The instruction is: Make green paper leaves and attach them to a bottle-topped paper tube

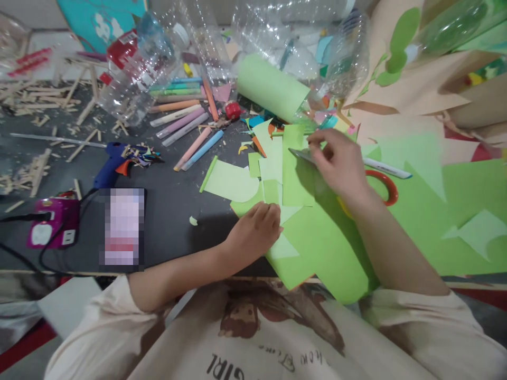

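Note:
My left hand point(255, 229) rests on the green sheets with its fingers curled together, touching the lower end of a small green paper piece point(271, 191). My right hand point(336, 158) is over the paper, thumb and forefinger pinched near the upper right edge of a light green paper strip point(291, 182). What sits in that pinch is too small to make out. Scissors with an orange and yellow handle point(392, 191) pass beneath my right hand; their grey blade shows at its left. A white marker point(388, 168) lies beside my right wrist.
Left are a blue glue gun point(109, 166), a phone point(124, 227), a purple box point(53, 224) with cables, and scattered wooden sticks point(43, 100). Markers point(186, 126) and a green paper roll point(271, 87) lie ahead, before clear plastic bottles point(137, 79). Green sheets point(471, 211) spread right.

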Available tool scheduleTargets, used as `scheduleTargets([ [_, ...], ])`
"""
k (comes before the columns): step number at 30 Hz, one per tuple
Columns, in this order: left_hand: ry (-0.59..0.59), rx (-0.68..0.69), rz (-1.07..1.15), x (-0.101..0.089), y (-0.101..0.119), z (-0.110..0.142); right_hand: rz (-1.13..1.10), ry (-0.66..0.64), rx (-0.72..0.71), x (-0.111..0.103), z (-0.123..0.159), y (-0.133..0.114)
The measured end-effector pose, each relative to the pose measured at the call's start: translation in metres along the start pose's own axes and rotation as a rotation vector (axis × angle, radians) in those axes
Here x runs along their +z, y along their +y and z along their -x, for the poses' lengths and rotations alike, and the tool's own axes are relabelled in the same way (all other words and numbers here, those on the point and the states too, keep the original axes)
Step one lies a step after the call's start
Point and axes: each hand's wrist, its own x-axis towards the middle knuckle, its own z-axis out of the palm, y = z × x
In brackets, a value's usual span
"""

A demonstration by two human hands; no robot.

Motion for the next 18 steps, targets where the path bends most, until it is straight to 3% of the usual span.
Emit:
scheduleTargets([
  [5, 0.017, 0.015, 0.14, 0.009, -0.01, 0.004, 0.46, -0.126, 0.012, -0.011, -0.027, 0.017],
  [11, 0.041, 0.021, 0.186, 0.013, -0.016, 0.003, 0.696, -0.23, 0.048, -0.013, -0.038, -0.01],
  [16, 0.035, 0.029, 0.208, 0.012, -0.021, -0.001, 0.699, -0.3, 0.038, -0.067, -0.037, -0.011],
  [18, 0.051, 0.023, 0.21, 0.014, -0.021, -0.001, 0.585, -0.219, 0.096, -0.098, -0.028, 0.006],
])
